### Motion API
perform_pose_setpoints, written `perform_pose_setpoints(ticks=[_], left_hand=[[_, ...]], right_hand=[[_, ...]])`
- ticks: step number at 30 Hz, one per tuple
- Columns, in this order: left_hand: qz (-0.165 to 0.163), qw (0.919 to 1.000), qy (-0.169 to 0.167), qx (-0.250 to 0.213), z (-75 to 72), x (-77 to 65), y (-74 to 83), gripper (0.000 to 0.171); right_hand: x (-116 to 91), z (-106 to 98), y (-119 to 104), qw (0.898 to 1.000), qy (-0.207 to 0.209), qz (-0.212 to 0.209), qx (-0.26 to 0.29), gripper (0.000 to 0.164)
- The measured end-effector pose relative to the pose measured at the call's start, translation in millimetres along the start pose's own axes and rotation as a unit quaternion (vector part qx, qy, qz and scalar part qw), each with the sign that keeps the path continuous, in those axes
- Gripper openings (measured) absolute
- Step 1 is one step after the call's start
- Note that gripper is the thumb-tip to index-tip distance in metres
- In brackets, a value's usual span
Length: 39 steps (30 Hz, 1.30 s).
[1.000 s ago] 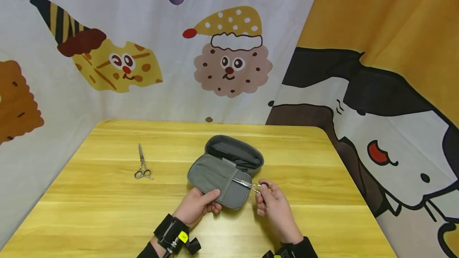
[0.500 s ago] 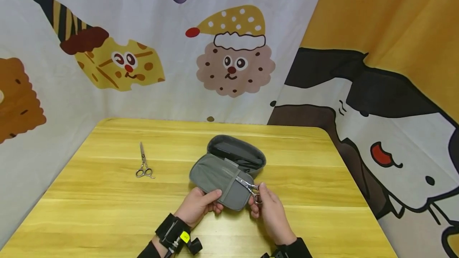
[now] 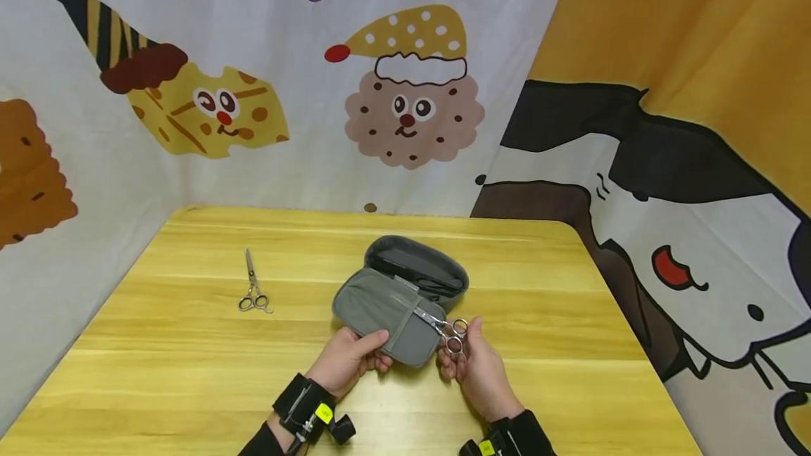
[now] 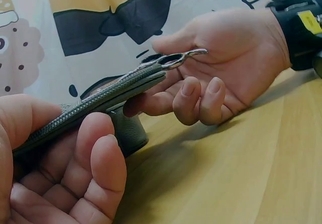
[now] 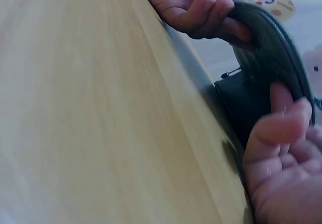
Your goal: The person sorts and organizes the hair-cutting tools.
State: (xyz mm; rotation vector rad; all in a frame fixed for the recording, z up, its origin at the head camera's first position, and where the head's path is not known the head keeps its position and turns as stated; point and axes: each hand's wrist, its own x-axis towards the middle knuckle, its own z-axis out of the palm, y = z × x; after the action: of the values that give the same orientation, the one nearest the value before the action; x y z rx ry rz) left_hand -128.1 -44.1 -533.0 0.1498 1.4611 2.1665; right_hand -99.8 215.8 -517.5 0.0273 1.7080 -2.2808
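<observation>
A grey zip case (image 3: 361,301) lies open on the table, its flap toward me and its deeper half (image 3: 415,266) behind. My left hand (image 3: 348,361) pinches the flap's near edge, thumb on top and fingers beneath. Silver scissors (image 3: 437,324) sit with their blades under the flap's pocket band, finger rings sticking out past its right edge. Beside those rings is my right hand (image 3: 478,371), its thumb raised and apart from its fingers. In the left wrist view, the right hand's fingers (image 4: 193,100) lie loosely curled below the flap and scissor rings (image 4: 173,60).
A second pair of scissors (image 3: 252,287) lies on the left of the wooden table (image 3: 158,343), points away from me. Dark items (image 3: 412,269), hard to make out, lie in the case's deeper half. A cartoon-printed curtain (image 3: 304,181) stands behind the table.
The scissors have slid further under the pocket band and turned so both rings show. My right hand has moved left and its thumb has come off the ring. The left hand keeps its hold.
</observation>
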Motion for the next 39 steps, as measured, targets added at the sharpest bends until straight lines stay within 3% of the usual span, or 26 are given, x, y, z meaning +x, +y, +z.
perform_pose_setpoints(ticks=[5,8,18,23,33,39], left_hand=[[0.002,1.0000,-0.003,-0.009,-1.2,-0.6,0.7,0.016],[0.003,0.9999,-0.006,-0.011,-1.2,-1.0,1.0,0.013],[0.007,0.9998,-0.015,0.009,-1.6,-0.7,0.6,0.014],[0.009,0.9997,-0.024,0.008,-1.9,-0.8,0.0,0.012],[0.001,0.9984,-0.050,0.025,-1.6,-2.4,0.5,0.018],[0.007,0.9992,-0.032,0.022,-0.9,-1.2,0.6,0.012]], right_hand=[[2.6,-9.6,1.5,0.997,-0.064,-0.012,0.039,0.063],[3.8,-12.0,2.7,0.994,-0.081,-0.016,0.065,0.059],[8.3,-7.4,7.2,0.997,0.006,-0.003,0.071,0.050],[6.9,-9.0,9.1,0.997,0.007,-0.012,0.080,0.044],[6.2,-10.1,11.8,0.999,0.020,-0.016,0.038,0.038],[6.3,-12.3,8.7,0.999,-0.019,-0.013,0.027,0.035]])
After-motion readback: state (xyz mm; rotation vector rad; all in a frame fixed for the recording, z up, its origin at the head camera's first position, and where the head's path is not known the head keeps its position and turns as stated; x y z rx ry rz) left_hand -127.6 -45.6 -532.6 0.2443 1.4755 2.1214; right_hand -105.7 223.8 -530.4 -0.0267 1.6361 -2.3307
